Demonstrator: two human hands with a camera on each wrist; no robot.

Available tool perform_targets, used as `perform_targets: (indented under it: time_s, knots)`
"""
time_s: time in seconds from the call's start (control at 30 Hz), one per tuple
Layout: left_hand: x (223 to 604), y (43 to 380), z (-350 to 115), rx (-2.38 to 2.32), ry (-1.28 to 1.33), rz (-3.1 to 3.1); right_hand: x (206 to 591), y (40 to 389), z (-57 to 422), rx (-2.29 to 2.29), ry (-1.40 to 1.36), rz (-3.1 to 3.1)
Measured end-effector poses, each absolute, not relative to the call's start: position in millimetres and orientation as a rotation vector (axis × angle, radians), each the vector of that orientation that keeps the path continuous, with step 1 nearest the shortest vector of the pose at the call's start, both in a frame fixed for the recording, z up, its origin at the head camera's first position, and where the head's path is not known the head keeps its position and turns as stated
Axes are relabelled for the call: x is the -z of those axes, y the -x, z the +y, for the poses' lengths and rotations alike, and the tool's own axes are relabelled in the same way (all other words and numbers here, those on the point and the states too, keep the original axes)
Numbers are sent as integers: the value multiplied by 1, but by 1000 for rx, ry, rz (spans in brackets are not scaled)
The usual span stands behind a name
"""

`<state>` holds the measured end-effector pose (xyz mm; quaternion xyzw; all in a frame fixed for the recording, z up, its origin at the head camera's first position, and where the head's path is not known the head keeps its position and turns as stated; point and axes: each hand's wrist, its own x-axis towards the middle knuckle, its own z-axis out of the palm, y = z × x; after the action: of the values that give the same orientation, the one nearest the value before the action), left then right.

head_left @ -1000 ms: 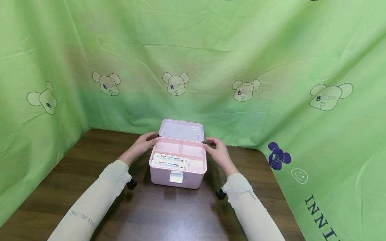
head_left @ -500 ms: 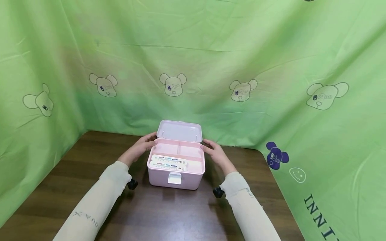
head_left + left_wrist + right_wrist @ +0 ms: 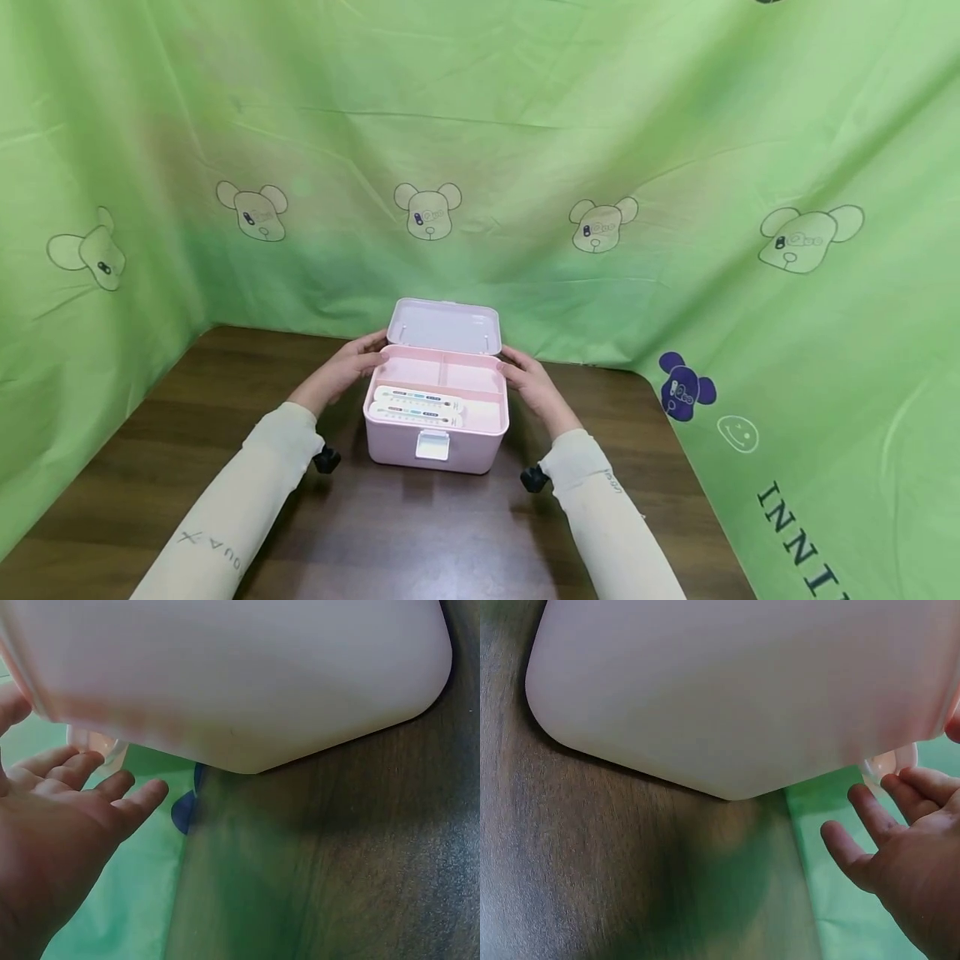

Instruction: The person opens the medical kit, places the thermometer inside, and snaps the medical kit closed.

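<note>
A pink box (image 3: 427, 447) stands on the table with its lid (image 3: 444, 326) tipped back and a white latch (image 3: 432, 445) at its front. Inside, dividers split off compartments, and white oblong cases (image 3: 418, 407) with printed labels lie in the front one. My left hand (image 3: 341, 371) is at the back left corner, thumb by the rim and fingers extended towards the lid. At the back right corner, my right hand (image 3: 536, 387) mirrors it. The left wrist view shows the left fingers (image 3: 139, 802) apart from the side wall; the right fingers (image 3: 874, 814) look similar in theirs.
A brown wooden table (image 3: 420, 533) extends around the box. Behind and beside it hangs a green curtain (image 3: 517, 275) with bear prints, close to the raised lid. Small black devices (image 3: 327, 459) sit at both wrists.
My right hand has drawn slightly inward to the box's back corner. The whole head view has shifted a little; the box stays in place with its lid raised.
</note>
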<state>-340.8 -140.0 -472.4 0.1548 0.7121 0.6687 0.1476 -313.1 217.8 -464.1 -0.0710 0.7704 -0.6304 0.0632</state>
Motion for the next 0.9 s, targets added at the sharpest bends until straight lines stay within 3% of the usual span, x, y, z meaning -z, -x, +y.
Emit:
perform_targets:
  time_s: [0.9]
  knots:
    - [478,339,-140,-2066,-482,1927,465,317,214,2015,296,2293]
